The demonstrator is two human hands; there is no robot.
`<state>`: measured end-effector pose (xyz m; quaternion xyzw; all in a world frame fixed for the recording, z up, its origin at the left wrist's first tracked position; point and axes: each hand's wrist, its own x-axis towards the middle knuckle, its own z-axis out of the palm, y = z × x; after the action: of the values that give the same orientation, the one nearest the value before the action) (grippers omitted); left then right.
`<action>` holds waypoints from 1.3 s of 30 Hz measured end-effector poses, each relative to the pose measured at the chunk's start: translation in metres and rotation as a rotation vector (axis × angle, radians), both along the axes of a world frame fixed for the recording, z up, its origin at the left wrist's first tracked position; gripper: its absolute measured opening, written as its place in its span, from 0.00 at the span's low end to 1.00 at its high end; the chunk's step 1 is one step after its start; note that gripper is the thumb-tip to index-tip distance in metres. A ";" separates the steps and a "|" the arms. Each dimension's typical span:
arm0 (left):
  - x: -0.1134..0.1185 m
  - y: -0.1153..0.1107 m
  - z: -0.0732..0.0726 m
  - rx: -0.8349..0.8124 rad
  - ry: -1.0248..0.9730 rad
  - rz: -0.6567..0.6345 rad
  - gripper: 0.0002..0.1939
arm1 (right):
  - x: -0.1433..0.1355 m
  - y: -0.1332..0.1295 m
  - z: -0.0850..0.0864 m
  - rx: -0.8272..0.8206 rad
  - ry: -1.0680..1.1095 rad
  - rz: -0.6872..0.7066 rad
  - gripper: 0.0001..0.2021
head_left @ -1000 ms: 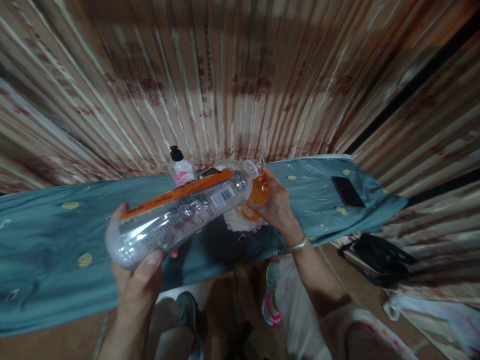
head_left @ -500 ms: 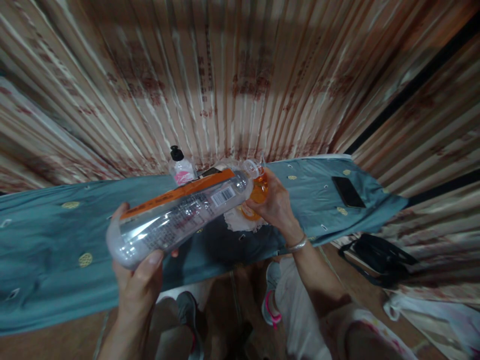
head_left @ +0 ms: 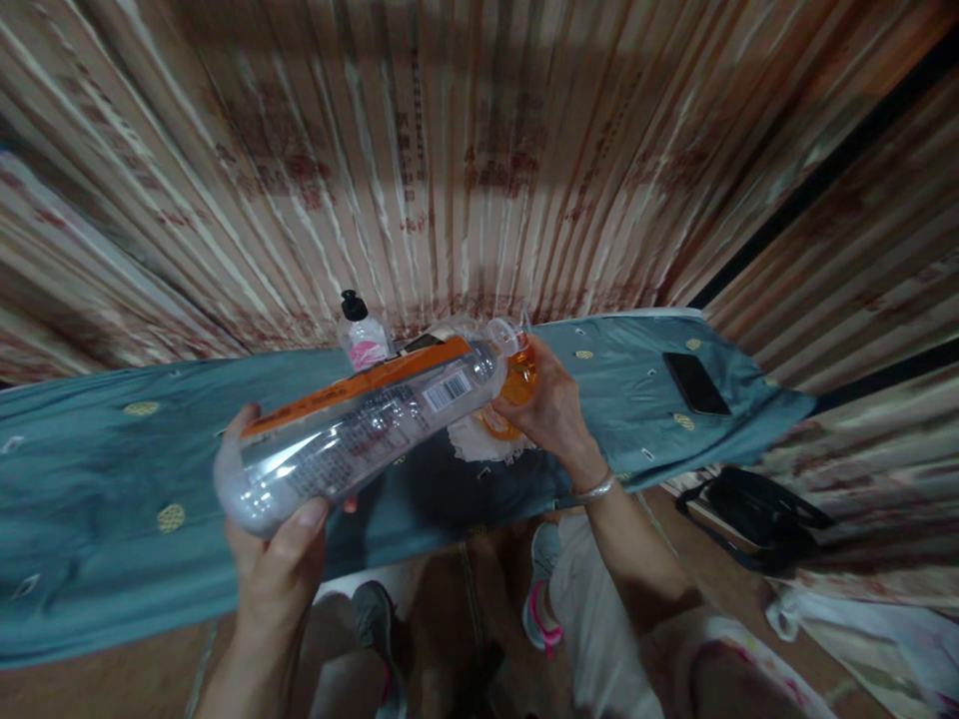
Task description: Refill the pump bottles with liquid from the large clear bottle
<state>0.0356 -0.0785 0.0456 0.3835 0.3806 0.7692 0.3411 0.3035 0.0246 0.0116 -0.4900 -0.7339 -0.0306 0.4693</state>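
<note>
My left hand (head_left: 277, 559) is wrapped round the base of a large clear plastic bottle (head_left: 352, 449) with an orange-edged label and a barcode. The bottle is tilted, its uncapped neck up to the right at the mouth of a clear cup (head_left: 518, 374). Orange colour shows inside the cup, which my right hand (head_left: 550, 404) grips, a bracelet on that wrist. Below the cup lies a whitish cloth or frilled piece (head_left: 479, 444) with something round and orange on it, partly hidden. Behind the bottle stands a pump bottle (head_left: 365, 340) with a black top and pink label.
A teal patterned cloth (head_left: 112, 499) covers the long narrow table. A dark phone (head_left: 695, 383) lies on its right part. Pleated curtains (head_left: 450, 180) hang close behind. On the floor at right sits a black bag (head_left: 756, 514); my shoes are below the table's front edge.
Almost nothing differs. Both hands, the tilted bottle and the cup keep nearly the same places, with only a very slight shift in view.
</note>
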 end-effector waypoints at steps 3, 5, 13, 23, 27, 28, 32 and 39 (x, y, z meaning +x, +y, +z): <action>0.000 0.000 -0.001 0.001 0.023 -0.008 0.46 | 0.001 0.000 0.000 -0.018 0.010 0.015 0.35; 0.000 -0.001 -0.001 0.007 0.035 -0.010 0.45 | 0.001 0.000 0.000 -0.009 0.011 0.010 0.34; 0.001 0.000 0.000 0.015 0.034 -0.014 0.45 | 0.000 -0.001 0.002 -0.018 0.011 0.006 0.34; 0.000 0.000 0.002 0.027 0.011 -0.021 0.43 | 0.000 0.000 0.001 0.001 0.024 0.032 0.35; -0.001 0.001 0.000 0.032 0.014 -0.035 0.43 | 0.001 0.000 0.001 -0.007 0.024 0.028 0.35; -0.001 0.001 0.000 0.037 0.017 -0.035 0.43 | 0.001 0.000 0.001 -0.012 0.025 0.030 0.35; -0.002 0.000 -0.001 0.042 0.025 -0.041 0.43 | 0.003 0.002 -0.001 -0.015 0.029 0.037 0.35; -0.002 0.000 0.000 0.043 0.019 -0.039 0.43 | 0.001 0.002 -0.002 0.044 0.010 0.023 0.35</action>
<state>0.0340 -0.0780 0.0460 0.4056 0.3595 0.7667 0.3441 0.3046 0.0264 0.0099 -0.4713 -0.7364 -0.0389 0.4838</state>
